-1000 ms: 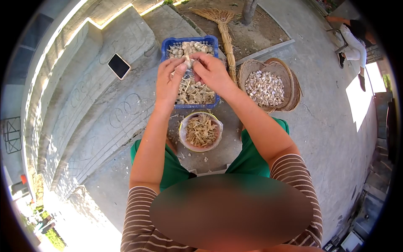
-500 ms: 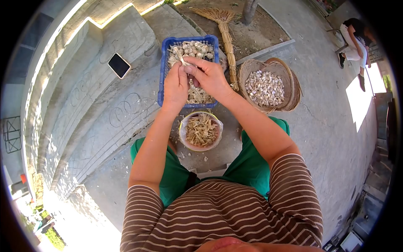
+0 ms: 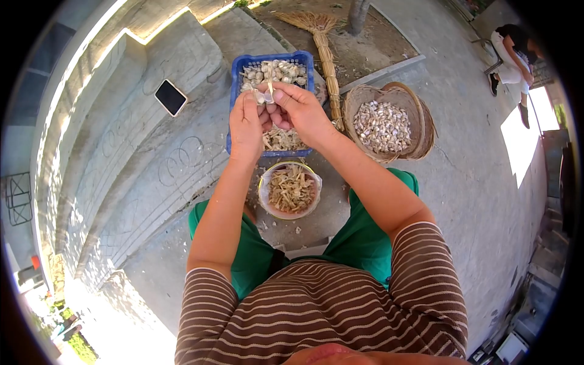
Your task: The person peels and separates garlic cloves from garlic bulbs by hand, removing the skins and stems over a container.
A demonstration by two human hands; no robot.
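Observation:
Both hands meet over the blue crate (image 3: 232,118). My left hand (image 3: 246,125) and my right hand (image 3: 299,114) are closed on one garlic bulb (image 3: 265,97), its dry stalk pointing away from me. Whole garlic bulbs (image 3: 285,71) fill the far part of the crate, and peeled husks (image 3: 281,141) lie in its near part. Nearer to me, between the knees, a lined bucket (image 3: 263,198) holds dry stalks and skins (image 3: 292,188). Right of the crate, a woven basket (image 3: 351,112) contains many loose garlic cloves (image 3: 383,128).
A straw broom (image 3: 327,61) lies between crate and basket, near a tree trunk (image 3: 359,15). On the curved concrete step (image 3: 182,55) at the left rests a phone (image 3: 171,97). Another person (image 3: 514,58) sits at the upper right. Small scraps lie near the bucket.
The garlic between my hands now shows its pale cloves parted, with the stalk more upright. My fingers have spread around it and shifted slightly; the camera view has moved a little.

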